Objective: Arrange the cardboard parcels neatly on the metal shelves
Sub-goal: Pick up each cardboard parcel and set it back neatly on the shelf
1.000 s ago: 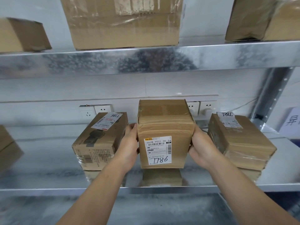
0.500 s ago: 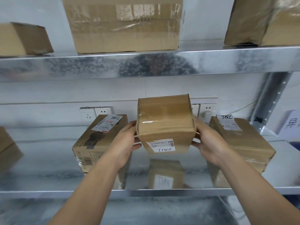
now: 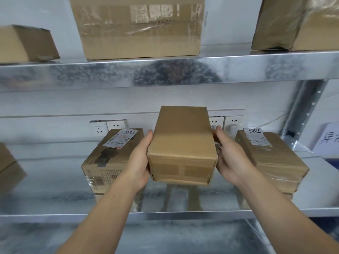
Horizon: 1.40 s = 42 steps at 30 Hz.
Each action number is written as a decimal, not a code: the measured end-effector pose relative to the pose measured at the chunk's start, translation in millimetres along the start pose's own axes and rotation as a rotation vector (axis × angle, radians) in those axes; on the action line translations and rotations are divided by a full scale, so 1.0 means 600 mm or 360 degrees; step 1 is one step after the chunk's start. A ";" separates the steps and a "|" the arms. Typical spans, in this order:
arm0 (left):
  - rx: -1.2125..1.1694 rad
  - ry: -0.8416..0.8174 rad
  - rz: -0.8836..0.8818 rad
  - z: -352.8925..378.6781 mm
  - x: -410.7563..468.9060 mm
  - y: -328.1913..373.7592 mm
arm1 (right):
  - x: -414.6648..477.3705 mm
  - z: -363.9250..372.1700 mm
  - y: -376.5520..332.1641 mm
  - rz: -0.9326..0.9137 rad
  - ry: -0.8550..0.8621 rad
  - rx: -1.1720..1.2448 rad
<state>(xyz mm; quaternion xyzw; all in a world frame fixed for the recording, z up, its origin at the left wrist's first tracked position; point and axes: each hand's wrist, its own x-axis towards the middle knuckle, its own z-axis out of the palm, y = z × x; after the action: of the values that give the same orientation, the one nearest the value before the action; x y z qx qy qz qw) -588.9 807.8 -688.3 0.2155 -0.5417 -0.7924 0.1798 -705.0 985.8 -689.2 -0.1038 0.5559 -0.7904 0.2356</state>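
Note:
A plain brown cardboard parcel [image 3: 181, 143] is held a little above the middle metal shelf [image 3: 55, 189], its long side pointing to the wall and no label showing. My left hand [image 3: 138, 162] grips its left side and my right hand [image 3: 228, 158] grips its right side. A labelled parcel [image 3: 110, 158] lies to the left on the shelf. Another labelled parcel [image 3: 271, 158] lies to the right.
The upper shelf [image 3: 165, 72] carries a large taped box [image 3: 139, 28], a small box [image 3: 27, 44] at left and another box [image 3: 297, 24] at right. A box edge [image 3: 9, 169] shows at far left. Wall sockets [image 3: 110, 125] and an upright post [image 3: 304, 110] stand behind.
The held parcel has been tipped backward from upright to flat. Its labelled face, which faced me, has turned underneath and out of sight. Both hands stayed on its sides.

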 end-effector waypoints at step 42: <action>0.0190 -0.0062 -0.0228 0.041 -0.024 0.005 | -0.044 0.042 0.076 0.0447 0.0122 0.0090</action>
<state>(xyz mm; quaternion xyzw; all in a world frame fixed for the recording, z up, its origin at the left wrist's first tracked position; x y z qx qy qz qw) -590.0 833.6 -675.4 0.2486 -0.5745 -0.7735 0.0989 -659.6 965.7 -719.7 0.0120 0.5511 -0.7683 0.3254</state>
